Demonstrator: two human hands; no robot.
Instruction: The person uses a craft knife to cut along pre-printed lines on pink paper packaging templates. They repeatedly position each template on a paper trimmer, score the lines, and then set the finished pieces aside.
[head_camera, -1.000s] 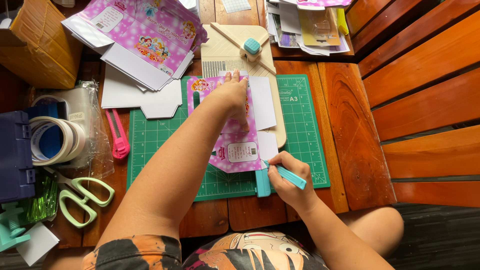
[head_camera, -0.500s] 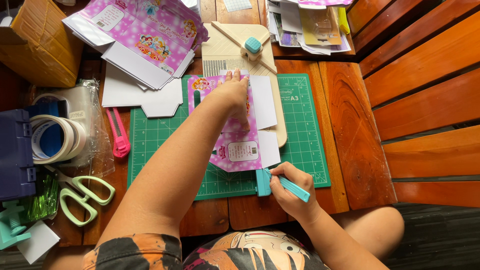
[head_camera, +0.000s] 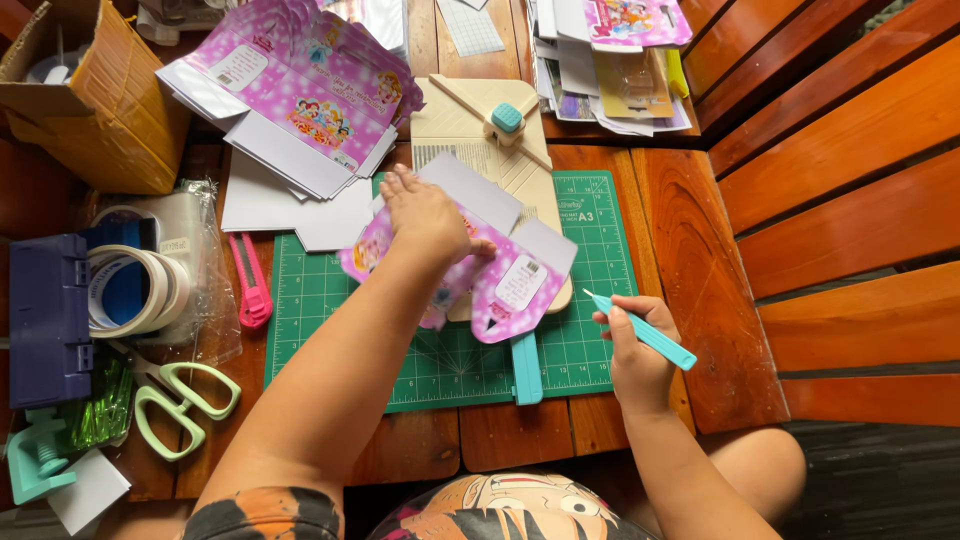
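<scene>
1. Both hands are busy over the green gridded cutting mat: the left hand lies flat, fingers spread, pressing on a pink printed flat card box blank, and the right hand is curled round a slim teal scoring stylus.

2. Big change from a moment ago: the blank was lying straight and lengthwise under the left hand, and now it is swung round at a slant, its white flaps pointing up and to the right.

3. Stylus hand has moved too. It sat low, just below the blank, tip down near the teal ruler strip; now it hangs off to the right of the blank, clear of the card, tip pointing up and left.

4. Reading that, one line looks finished and the card is being turned for a fresh one; no scoring is going on this instant.

5. Beneath the blank sits the cream scoring board, running away from the left hand, with a small teal block on its far end.

6. Left of the left hand: a pink utility knife, pale green scissors and rolls of tape. Beyond it, a stack of matching pink blanks on the wooden counter.
</scene>
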